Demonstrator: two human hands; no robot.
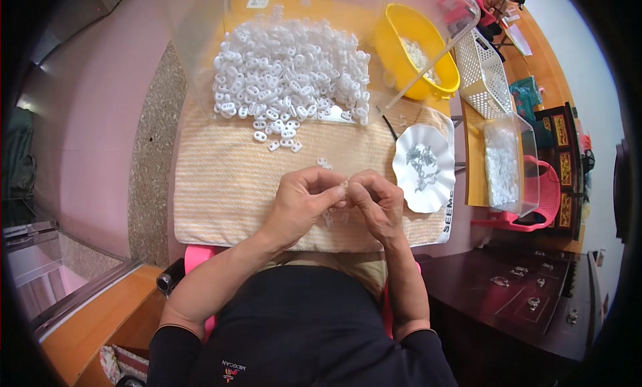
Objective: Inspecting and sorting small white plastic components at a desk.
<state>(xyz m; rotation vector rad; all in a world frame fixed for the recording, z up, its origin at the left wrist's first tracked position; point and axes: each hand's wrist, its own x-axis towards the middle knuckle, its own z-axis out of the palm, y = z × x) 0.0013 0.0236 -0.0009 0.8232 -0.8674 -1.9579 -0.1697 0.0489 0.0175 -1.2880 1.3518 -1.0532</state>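
Over the towel-covered table [221, 179], my left hand [304, 198] and my right hand [378, 203] meet with thumbs and fingers pinched. Between the fingertips shows a tiny pale piece [345, 184], too small and covered to name. A few small white plastic pieces [324, 163] lie just beyond my hands, and others are partly hidden beneath them. Farther off is a large heap of white oval two-holed plastic pieces [287, 69]. To the right of my right hand stands a white wavy-edged dish [438, 198] with small grey metal bits [422, 167] in it.
A thin black-handled tool [389, 126] lies beside the dish. Behind it a yellow basin [388, 42] holds pale pieces. A clear plastic box [468, 12] surrounds the heap. At right are a white perforated basket [483, 76], a filled clear bin [528, 166] and a pink chair [548, 200].
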